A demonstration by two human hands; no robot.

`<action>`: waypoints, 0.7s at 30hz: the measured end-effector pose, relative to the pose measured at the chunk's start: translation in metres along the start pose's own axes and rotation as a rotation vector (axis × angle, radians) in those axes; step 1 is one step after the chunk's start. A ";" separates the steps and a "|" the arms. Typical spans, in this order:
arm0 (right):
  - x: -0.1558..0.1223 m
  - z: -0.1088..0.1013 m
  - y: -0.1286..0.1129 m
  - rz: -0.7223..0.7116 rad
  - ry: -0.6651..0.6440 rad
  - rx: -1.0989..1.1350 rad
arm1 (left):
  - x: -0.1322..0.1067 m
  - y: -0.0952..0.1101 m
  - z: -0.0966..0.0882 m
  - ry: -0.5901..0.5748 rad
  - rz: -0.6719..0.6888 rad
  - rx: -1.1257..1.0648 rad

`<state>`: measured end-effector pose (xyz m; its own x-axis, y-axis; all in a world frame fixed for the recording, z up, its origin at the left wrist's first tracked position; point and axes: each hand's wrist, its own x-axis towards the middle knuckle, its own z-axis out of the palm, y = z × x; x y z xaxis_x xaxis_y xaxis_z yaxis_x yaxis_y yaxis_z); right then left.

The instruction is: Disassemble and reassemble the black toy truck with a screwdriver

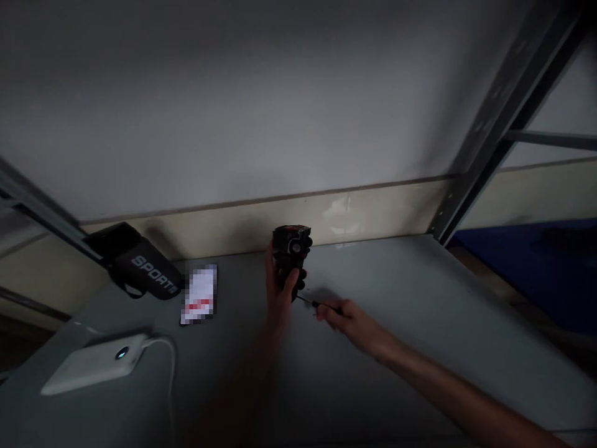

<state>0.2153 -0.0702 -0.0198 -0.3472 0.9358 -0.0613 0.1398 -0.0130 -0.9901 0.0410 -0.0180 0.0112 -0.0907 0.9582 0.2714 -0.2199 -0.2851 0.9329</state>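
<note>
My left hand is wrapped around a small black device with a red mark and a round part on its top, holding it upright above the grey table. My right hand pinches a thin dark tool, like a small screwdriver, whose tip points left toward the lower part of the device. The scene is dim and details of the device are hard to read.
A black pouch marked SPORT lies at the back left beside a small card. A white power bank with a white cable sits at the front left. Metal shelf posts stand at the right.
</note>
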 end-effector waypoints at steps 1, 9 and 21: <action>0.000 -0.002 -0.002 0.060 -0.039 0.102 | -0.001 -0.001 0.001 0.000 0.005 -0.002; 0.002 -0.008 -0.008 0.318 -0.233 0.517 | -0.006 -0.005 0.006 0.074 0.056 -0.032; 0.011 -0.017 -0.001 -0.047 0.011 -0.005 | 0.018 -0.011 -0.011 0.220 -0.074 -0.124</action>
<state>0.2272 -0.0540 -0.0177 -0.3435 0.9391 -0.0132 0.1284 0.0330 -0.9912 0.0311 0.0023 0.0031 -0.2758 0.9519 0.1333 -0.3502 -0.2286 0.9083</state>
